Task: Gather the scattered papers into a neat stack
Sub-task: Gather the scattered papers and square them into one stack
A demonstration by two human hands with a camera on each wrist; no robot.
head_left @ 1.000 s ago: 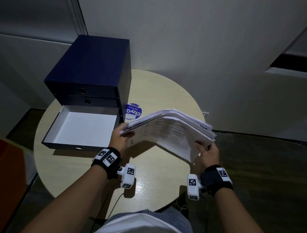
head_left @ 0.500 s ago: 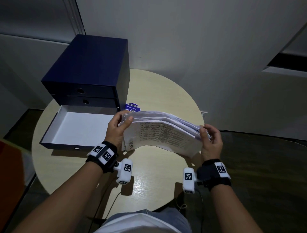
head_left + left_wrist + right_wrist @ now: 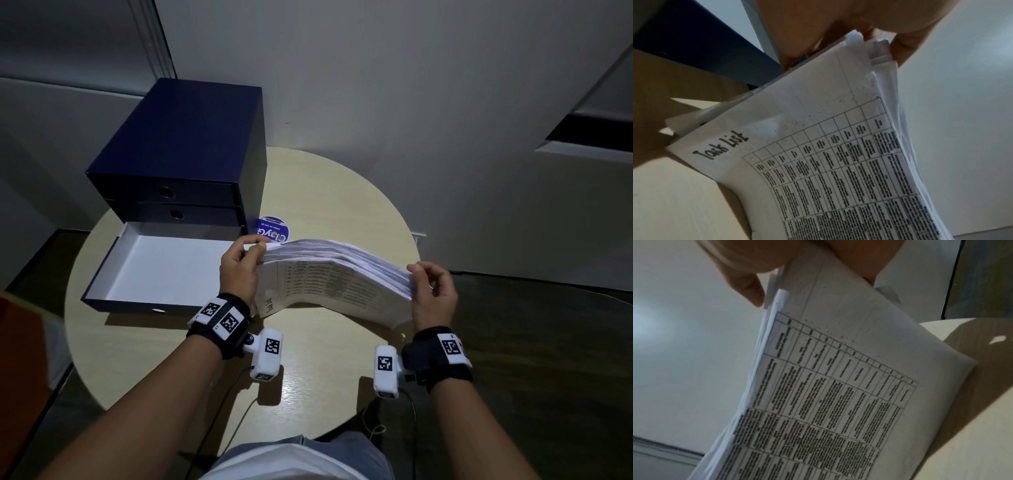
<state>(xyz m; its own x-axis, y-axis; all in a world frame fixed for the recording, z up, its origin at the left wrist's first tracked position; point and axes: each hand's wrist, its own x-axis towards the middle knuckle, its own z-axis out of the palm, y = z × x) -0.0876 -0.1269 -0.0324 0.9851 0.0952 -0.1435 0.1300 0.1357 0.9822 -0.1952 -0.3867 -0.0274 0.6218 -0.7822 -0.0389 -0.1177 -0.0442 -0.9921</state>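
Observation:
A thick bundle of white printed papers (image 3: 337,279) stands on its long edge on the round table (image 3: 329,192), arched between both hands. The facing sheet carries a table headed "Task List" (image 3: 818,162). My left hand (image 3: 239,263) grips the bundle's left end, thumb and fingers curled over the top corner. My right hand (image 3: 432,291) pinches the right end, fingers on the sheet edges. In the left wrist view the upper sheets (image 3: 877,52) lie uneven under the fingers. The right wrist view shows the same printed sheet (image 3: 838,386) and the fanned far edges.
A dark blue drawer box (image 3: 185,150) stands at the table's back left, its bottom drawer (image 3: 161,270) pulled out, white inside, holding nothing. A round blue sticker (image 3: 272,231) lies behind the papers. A grey wall is close behind. The table's right edge runs under my right hand.
The bundle came down from a tilted, lifted hold to stand on its long edge on the table. Both hands shifted towards me, the right one moving its grip onto the sheet ends.

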